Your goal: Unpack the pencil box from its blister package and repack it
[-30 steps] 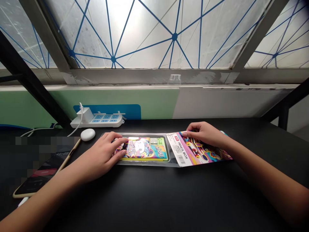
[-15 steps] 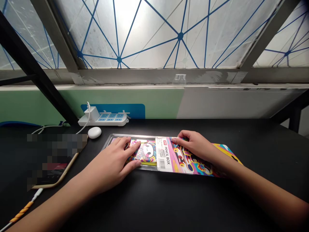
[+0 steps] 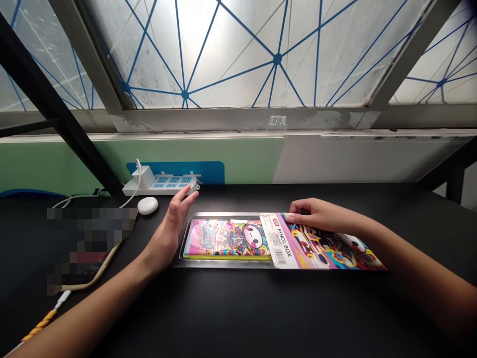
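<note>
A pencil box with a pink cartoon print and a yellow-green lower edge lies in a clear plastic tray. Over its right part is a colourful printed card with a white strip reading PENCIL BOX. My right hand pinches the card's far edge, thumb on top and fingers curled behind. Raised just left of the tray, my left hand holds nothing, its fingers stretched out. How the card joins the tray underneath cannot be made out.
On the black table, a phone-like device, partly blurred out, lies at left with a cable. Behind are a white rounded case and a power strip with a plugged-in charger. A black metal bar slants at left.
My left hand has let go of the tray and pencil box and moved up and left. The package has shifted right with my right hand, and more of the pencil box shows.
</note>
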Tool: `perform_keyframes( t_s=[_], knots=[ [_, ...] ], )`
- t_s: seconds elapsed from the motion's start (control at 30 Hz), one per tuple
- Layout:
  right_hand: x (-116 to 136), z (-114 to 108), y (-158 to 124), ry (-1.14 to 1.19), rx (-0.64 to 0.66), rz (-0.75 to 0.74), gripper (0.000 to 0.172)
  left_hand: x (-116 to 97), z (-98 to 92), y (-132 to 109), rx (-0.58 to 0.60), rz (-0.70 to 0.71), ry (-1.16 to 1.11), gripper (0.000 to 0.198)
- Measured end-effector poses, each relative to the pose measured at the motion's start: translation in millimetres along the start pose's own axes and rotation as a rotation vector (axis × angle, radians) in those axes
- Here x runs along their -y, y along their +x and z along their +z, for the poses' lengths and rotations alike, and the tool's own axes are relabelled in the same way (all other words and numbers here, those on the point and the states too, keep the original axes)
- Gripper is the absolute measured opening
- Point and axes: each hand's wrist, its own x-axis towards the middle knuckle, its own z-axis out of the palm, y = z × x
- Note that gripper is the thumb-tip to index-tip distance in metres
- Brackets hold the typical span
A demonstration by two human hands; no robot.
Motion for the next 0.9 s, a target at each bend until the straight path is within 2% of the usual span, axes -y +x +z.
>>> perform_keyframes(
  t_s=[0.07, 0.17, 0.3, 0.5, 0.77, 0.83, 0.9],
  knots=[
    [1.1, -1.3, -1.3, -0.031, 0.031, -0.004, 0.045, -1.3, 4.6, -2.2, -0.024, 0.025, 0.001, 0.077],
    [6.7, 1.2, -2.0, -0.094, -0.003, -0.001, 0.045, -6.4, 7.8, -4.2, -0.079, 0.043, -0.009, 0.078],
    [26.3, 13.3, 2.4, -0.184, -0.04, -0.036, 0.049, -8.4, 9.0, -4.4, -0.095, 0.058, -0.025, 0.078],
    [80.2, 37.0, 26.7, -0.385, -0.019, -0.171, 0.055, -5.8, 9.5, -3.7, -0.116, 0.059, 0.059, 0.076],
    [176.7, 91.5, 72.2, -0.576, 0.004, -0.333, 0.056, -6.4, 9.2, -2.8, -0.139, 0.039, -0.091, 0.063],
    [190.2, 99.5, 72.2, -0.605, -0.046, -0.381, 0.054, -6.6, 6.4, -2.4, -0.139, -0.027, -0.075, 0.055],
    [190.8, 99.9, 63.9, -0.617, -0.123, -0.407, 0.053, -7.0, 3.4, -1.5, -0.149, -0.1, -0.04, 0.053]
  ],
)
